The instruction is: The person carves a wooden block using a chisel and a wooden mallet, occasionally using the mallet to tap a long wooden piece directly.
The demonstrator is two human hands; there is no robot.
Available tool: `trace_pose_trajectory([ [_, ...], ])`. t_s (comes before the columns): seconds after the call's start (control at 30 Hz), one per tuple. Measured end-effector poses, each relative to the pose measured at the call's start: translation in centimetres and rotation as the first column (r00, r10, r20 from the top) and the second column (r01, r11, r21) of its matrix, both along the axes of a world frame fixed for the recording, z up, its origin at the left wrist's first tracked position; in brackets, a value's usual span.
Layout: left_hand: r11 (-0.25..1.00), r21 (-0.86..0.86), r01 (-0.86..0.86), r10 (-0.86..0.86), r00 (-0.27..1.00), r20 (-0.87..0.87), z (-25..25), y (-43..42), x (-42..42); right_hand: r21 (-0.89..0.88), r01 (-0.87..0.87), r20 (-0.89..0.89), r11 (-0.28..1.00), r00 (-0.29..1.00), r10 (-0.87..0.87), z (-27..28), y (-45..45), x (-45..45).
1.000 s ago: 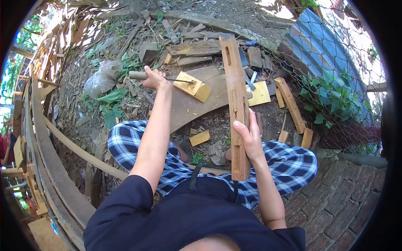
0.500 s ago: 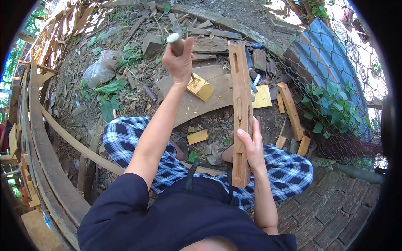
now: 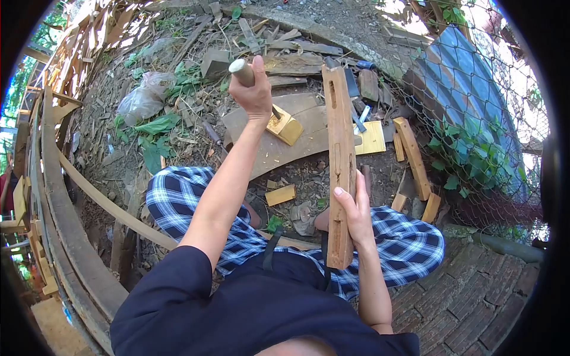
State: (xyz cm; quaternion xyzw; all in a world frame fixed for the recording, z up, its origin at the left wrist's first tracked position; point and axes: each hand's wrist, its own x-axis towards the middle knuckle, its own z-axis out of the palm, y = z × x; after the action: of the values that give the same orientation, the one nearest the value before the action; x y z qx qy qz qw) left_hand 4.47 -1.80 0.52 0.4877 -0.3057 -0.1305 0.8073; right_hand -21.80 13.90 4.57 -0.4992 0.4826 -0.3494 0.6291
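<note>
Yellow block [image 3: 289,132] on a flat board [image 3: 267,163], the left hand [image 3: 252,98] closed round a chisel [image 3: 241,72] at its recess, the right hand [image 3: 356,212] gripping a long slotted beam [image 3: 340,133] alongside.

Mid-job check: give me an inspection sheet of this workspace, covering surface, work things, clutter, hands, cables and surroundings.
Surface: curved board on bare ground, with chips on it.
Work things: yellow wooden block on the board; chisel set to its chipped upper face, tip not visible; slotted beam.
Clutter: short wood piece, flat yellow piece, plastic bag, scattered scraps.
Hands: left grips the chisel's handle; right holds the beam near its lower end.
Cables: nothing seen.
Surroundings: wire fence and blue sheet at right, brick paving lower right, a person partly visible at far left.
</note>
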Motion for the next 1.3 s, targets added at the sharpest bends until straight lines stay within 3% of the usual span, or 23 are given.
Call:
trace_pose_trajectory([
  [0.2,0.998,-0.034,-0.061,0.066,0.986,0.151,-1.1,-0.7,-0.2,-0.003,0.002,-0.026,1.000,1.000,-0.002,0.1,-0.1,0.1],
  [0.33,0.997,-0.050,-0.061,0.064,0.997,0.049,-0.9,-0.3,0.0,-0.007,-0.006,-0.006,1.000,1.000,0.006,-0.2,-0.5,0.6],
  [0.4,0.998,0.064,-0.028,0.022,0.996,0.084,-0.8,0.2,-0.2,-0.013,-0.005,-0.009,1.000,1.000,0.005,0.1,-0.7,0.9],
  [0.43,0.998,0.060,-0.029,0.024,0.996,0.084,-0.6,0.4,-0.6,-0.059,-0.011,-0.027,0.998,1.000,0.009,0.4,-0.9,1.0],
  [0.5,0.992,0.118,-0.047,0.011,0.958,0.287,-0.1,0.4,-1.9,-0.111,-0.019,-0.048,0.994,0.999,0.013,1.4,-1.5,1.2],
  [0.6,0.993,0.093,-0.069,0.038,0.953,0.302,0.1,-0.3,-3.2,-0.287,0.036,-0.064,0.957,0.996,-0.057,4.5,-2.4,1.2],
  [0.73,0.993,0.084,-0.086,0.054,0.943,0.329,0.3,-0.4,-3.8,-0.426,0.143,0.110,0.893,0.988,-0.106,9.2,-2.4,1.3],
  [0.8,0.991,0.105,-0.087,0.046,0.938,0.344,0.3,-0.1,-4.0,-0.606,0.232,0.151,0.760,0.973,-0.177,9.7,-2.1,1.6],
  [0.83,0.991,0.103,-0.085,0.045,0.938,0.345,0.4,0.1,-4.1,-0.607,0.234,0.152,0.759,0.972,-0.179,9.9,-2.3,1.7],
  [0.87,0.989,0.095,-0.111,0.063,0.910,0.409,0.4,0.5,-4.2,-0.489,-0.082,-0.273,0.868,0.960,-0.062,10.1,-2.6,1.9],
  [0.9,0.987,0.079,-0.137,0.084,0.878,0.471,0.5,0.6,-4.3,-0.243,-0.329,-0.628,0.912,0.771,0.111,10.3,-2.8,1.8],
  [0.97,0.997,-0.041,-0.071,0.080,0.955,0.286,-0.6,-0.2,-3.2,-0.286,-0.330,-0.584,0.900,0.805,0.109,8.6,-2.7,0.9],
  [1.0,0.997,0.034,-0.072,0.062,0.969,0.239,-0.5,-0.3,-2.7,-0.330,-0.350,-0.543,0.877,0.830,0.127,8.6,-3.3,1.1],
  [1.03,0.996,0.048,-0.075,0.061,0.970,0.236,-0.8,0.1,-2.8,-0.316,-0.353,-0.544,0.880,0.828,0.137,8.8,-2.9,1.0],
  [1.1,0.994,0.096,-0.052,0.016,0.940,0.342,-0.8,0.4,-3.2,-0.448,-0.191,-0.305,0.873,0.951,0.051,10.7,-2.3,1.1],
  [1.17,0.997,0.054,-0.049,0.027,0.935,0.354,0.7,1.1,-4.9,-0.684,-0.051,-0.131,0.728,0.990,-0.054,12.2,-2.2,1.4],
  [1.23,0.998,0.051,-0.022,0.000,0.921,0.390,0.4,1.0,-5.5,-0.739,0.076,-0.018,0.669,0.991,-0.133,11.4,-2.0,2.1],
  [1.3,0.999,0.045,0.009,-0.028,0.898,0.440,-0.3,1.3,-5.1,-0.534,-0.258,-0.492,0.806,0.869,-0.048,10.4,-2.0,1.6],
])
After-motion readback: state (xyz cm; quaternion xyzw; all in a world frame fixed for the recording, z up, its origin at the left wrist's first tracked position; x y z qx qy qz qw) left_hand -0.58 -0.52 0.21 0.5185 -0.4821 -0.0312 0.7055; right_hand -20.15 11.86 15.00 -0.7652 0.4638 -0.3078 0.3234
